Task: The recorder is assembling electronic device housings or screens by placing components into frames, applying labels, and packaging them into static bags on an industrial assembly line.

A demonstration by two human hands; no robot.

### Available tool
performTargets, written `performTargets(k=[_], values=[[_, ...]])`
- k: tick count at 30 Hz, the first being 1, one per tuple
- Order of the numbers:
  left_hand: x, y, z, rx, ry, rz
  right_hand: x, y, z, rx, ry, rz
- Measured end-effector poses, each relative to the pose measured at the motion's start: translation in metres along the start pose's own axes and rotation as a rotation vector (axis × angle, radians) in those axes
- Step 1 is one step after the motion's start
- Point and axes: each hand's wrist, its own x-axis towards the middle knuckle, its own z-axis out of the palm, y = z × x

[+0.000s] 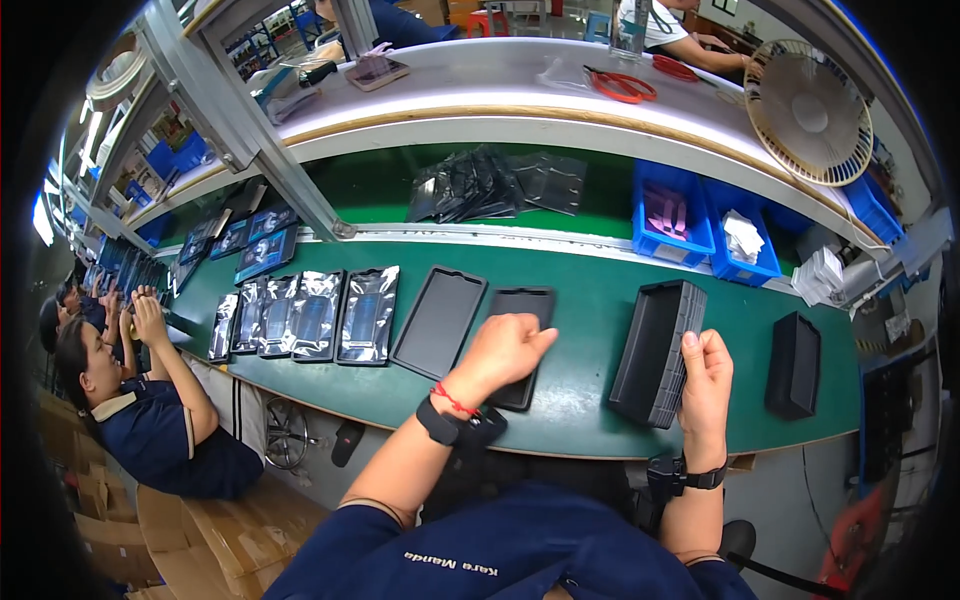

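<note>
My right hand (706, 372) grips the right side of a tilted stack of black plastic trays (648, 350), thumb over the edge. Fingers curled, my left hand (508, 350) is over a flat black tray (524, 392) and covers its middle. Whatever those fingers hold, if anything, is hidden. Left of that hand lies another shallow black tray (440, 320). Beyond it stretches a row of black packages in shiny clear wrapping, the nearest wrapped package (368, 316) beside that tray. A separate black tray stack (794, 365) stands to the right.
On the green table (560, 425), a blue bin (668, 245) and a second blue bin (760, 268) stand at the back right. Dark plastic bags (470, 188) lie under the shelf (480, 80). Above right is a fan (808, 112). A co-worker (165, 410) sits at left.
</note>
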Motion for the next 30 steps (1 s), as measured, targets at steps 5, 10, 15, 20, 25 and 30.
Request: performTargets(k=[5, 10, 15, 20, 25, 30], values=[[-0.008, -0.019, -0.017, 0.328, 0.094, -0.107, -0.004, -0.003, 0.015, -0.104, 0.000, -0.093], [-0.014, 0.048, 0.003, -0.430, -0.035, 0.257, -0.017, 0.002, 0.045, -0.337, -0.039, -0.247], [-0.009, 0.056, 0.035, -0.655, -0.028, 0.228, -0.014, -0.004, 0.030, -0.201, -0.070, -0.116], [0.011, 0.043, 0.026, -0.409, 0.132, 0.144, 0.002, -0.001, -0.045, -0.071, 0.136, -0.068], [0.022, 0.046, 0.044, -0.047, 0.009, 0.165, -0.008, -0.002, -0.032, -0.385, 0.165, -0.140], [0.019, 0.091, 0.075, -0.782, -0.318, 0.191, -0.015, -0.003, 0.000, -0.516, 0.110, -0.315]])
